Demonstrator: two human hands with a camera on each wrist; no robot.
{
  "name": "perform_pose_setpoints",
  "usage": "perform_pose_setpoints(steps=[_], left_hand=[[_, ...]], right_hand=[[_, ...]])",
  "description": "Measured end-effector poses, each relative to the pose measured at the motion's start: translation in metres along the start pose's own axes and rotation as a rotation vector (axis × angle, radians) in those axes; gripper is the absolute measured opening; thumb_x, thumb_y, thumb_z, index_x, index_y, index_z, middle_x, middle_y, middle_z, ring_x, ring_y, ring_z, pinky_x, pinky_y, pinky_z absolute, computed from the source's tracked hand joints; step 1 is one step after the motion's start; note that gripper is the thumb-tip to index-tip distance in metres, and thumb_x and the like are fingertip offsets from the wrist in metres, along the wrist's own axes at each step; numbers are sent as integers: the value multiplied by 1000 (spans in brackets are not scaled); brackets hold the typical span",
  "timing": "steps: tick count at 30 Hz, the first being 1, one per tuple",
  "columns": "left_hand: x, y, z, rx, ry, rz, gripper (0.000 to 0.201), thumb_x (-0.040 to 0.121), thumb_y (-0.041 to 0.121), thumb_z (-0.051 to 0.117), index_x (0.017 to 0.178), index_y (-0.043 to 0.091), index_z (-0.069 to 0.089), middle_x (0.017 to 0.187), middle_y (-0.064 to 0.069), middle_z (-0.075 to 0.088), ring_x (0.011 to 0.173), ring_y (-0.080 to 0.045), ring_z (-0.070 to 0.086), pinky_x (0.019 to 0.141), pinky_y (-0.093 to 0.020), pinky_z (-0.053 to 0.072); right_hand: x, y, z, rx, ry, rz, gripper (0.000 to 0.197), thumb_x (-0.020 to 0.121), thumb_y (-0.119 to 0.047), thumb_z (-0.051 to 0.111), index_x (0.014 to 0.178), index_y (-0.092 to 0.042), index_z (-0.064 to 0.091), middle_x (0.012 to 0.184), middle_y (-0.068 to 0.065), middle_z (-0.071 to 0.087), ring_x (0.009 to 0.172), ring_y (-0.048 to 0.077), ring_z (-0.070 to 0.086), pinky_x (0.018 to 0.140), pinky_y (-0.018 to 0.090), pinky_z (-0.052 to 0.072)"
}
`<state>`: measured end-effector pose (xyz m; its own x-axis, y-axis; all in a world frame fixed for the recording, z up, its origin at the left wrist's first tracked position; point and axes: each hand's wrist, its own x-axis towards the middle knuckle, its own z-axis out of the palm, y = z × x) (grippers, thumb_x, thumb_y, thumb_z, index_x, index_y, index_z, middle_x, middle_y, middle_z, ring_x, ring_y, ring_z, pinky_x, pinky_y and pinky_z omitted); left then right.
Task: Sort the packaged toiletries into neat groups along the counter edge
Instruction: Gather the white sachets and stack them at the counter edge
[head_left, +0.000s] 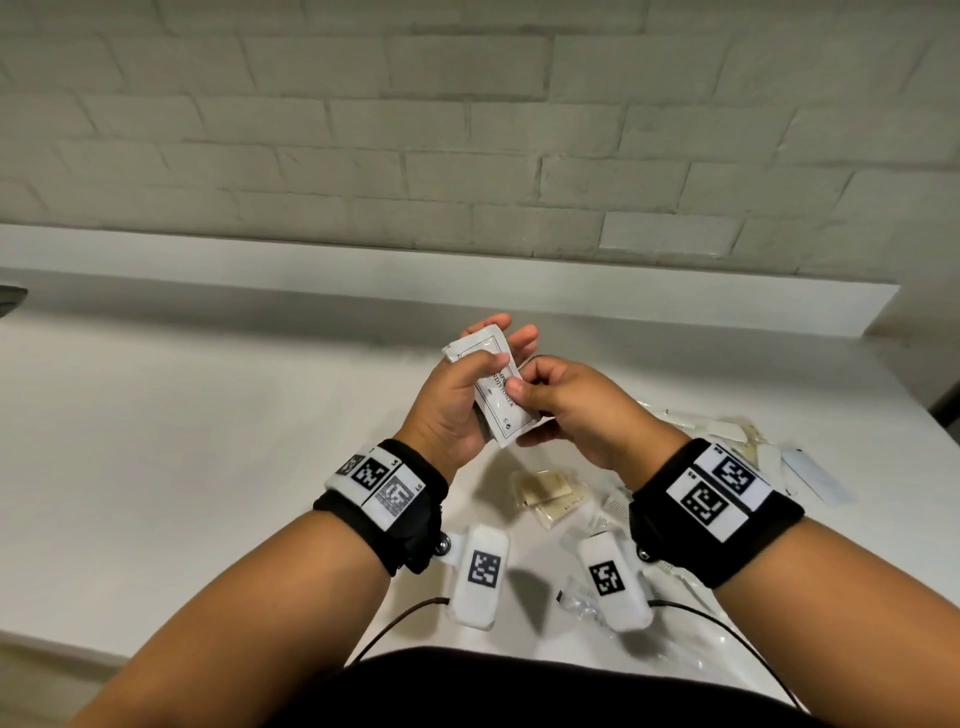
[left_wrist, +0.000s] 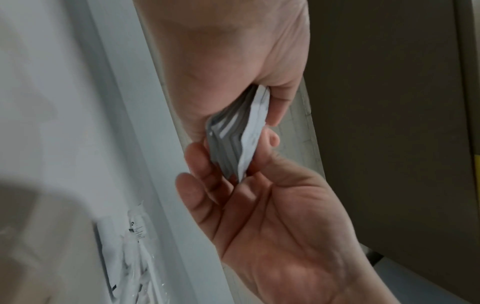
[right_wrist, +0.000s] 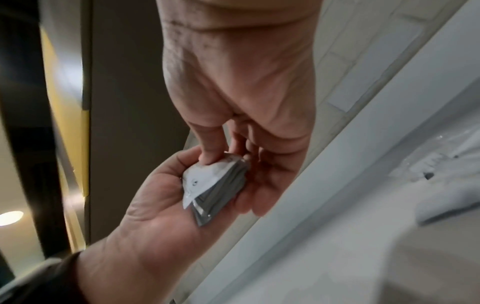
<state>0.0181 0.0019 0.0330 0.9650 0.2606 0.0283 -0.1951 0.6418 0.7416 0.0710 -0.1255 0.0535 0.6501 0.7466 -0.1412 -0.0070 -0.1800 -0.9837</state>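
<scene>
A stack of several white conditioner sachets (head_left: 501, 400) is held upright in the air above the white counter (head_left: 208, 441). My left hand (head_left: 491, 361) grips the stack from the left, thumb on the printed front and fingers behind. My right hand (head_left: 524, 387) pinches its right edge, thumb on the front. In the left wrist view the stack (left_wrist: 233, 144) shows edge-on between my left hand (left_wrist: 259, 102) and right hand (left_wrist: 233, 164). In the right wrist view the stack (right_wrist: 215, 185) lies on the left palm (right_wrist: 168, 195) under my right hand (right_wrist: 215, 156).
Loose toiletries lie on the counter right of and below my hands: beige sachets (head_left: 550, 496), clear-wrapped items (head_left: 587, 597) and white packets (head_left: 737, 441). A low ledge (head_left: 415, 280) runs under the brick wall. The counter's front edge (head_left: 78, 644) is at lower left.
</scene>
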Motion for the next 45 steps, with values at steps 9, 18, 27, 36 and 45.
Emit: perform_pose_setpoints(steps=[9, 18, 27, 36, 45], left_hand=[[9, -4, 1, -70, 136, 67, 28, 94, -1, 42, 104, 16, 62, 95, -7, 69, 83, -20, 70, 79, -35, 57], [36, -15, -15, -32, 208, 58, 29, 92, -3, 39, 99, 15, 60, 99, -9, 71, 99, -23, 65, 77, -31, 53], [95, -3, -62, 570, 322, -224, 30, 90, 18, 64, 116, 6, 54, 87, -5, 64, 69, -14, 64, 61, -25, 54], [114, 10, -106, 1892, -290, -187, 43, 65, 23, 82, 99, 19, 56, 120, 3, 53, 107, -17, 54, 91, -30, 45], [124, 3, -113, 2024, -324, -56, 37, 66, 30, 77, 91, 21, 52, 103, 0, 55, 87, -24, 59, 77, -36, 50]], right_hand=[[6, 1, 6, -9, 116, 40, 14, 94, -22, 57, 91, -11, 65, 77, 7, 67, 63, 20, 63, 61, 33, 53], [28, 18, 8, 199, 140, 124, 7, 95, -12, 55, 88, -11, 58, 81, 9, 64, 71, 21, 62, 68, 35, 52], [116, 27, -42, 54, 77, 369, 13, 90, -2, 57, 84, -14, 59, 72, 5, 64, 59, 16, 61, 53, 27, 51], [173, 45, -30, -647, -92, 427, 13, 92, -12, 59, 99, -3, 65, 91, 16, 68, 75, 30, 65, 57, 34, 55], [150, 55, -35, -1254, -96, 64, 56, 63, -35, 82, 104, -18, 47, 105, 4, 45, 86, 21, 47, 67, 32, 42]])
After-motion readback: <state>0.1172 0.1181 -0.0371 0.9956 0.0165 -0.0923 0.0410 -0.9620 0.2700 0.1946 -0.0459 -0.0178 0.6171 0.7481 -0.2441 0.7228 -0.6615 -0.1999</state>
